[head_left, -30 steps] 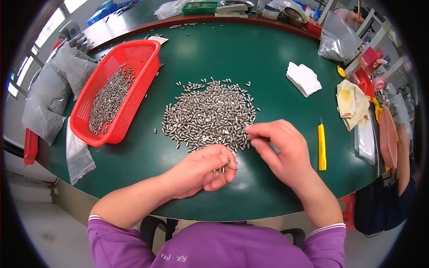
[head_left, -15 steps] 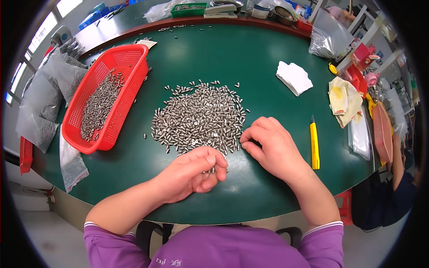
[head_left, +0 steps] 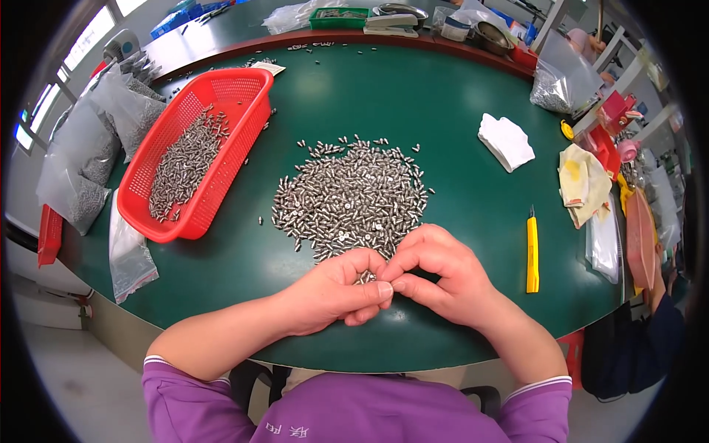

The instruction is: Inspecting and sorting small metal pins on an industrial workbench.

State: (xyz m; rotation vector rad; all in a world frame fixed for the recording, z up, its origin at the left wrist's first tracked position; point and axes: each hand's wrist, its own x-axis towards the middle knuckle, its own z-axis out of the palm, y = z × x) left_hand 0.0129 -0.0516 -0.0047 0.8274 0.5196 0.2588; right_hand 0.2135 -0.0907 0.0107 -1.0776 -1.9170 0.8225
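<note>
A broad heap of small, pointed, silvery metal parts [head_left: 351,196] lies on the green table [head_left: 384,85]. At its near edge my left hand [head_left: 336,294] is curled, thumb against the fingers, with a few of these metal parts [head_left: 365,277] showing inside the curl. My right hand [head_left: 447,277] meets it from the right, thumb and forefinger pinched at the left hand's fingertips. Whatever sits in that pinch is too small and covered to make out. To the left stands a red perforated basket [head_left: 255,118] with more such parts on its bottom.
Filled clear bags [head_left: 77,177] line the left edge, near a flat zip bag [head_left: 133,258]. On the right lie a crumpled white paper [head_left: 506,142], a yellow-handled cutter [head_left: 532,255] and a stained cloth [head_left: 582,184]. A person in dark clothes [head_left: 628,347] sits at far right.
My right hand has moved left from the heap's right edge to the left hand's fingertips. The left thumb now points right toward it. The whole view has shifted slightly.
</note>
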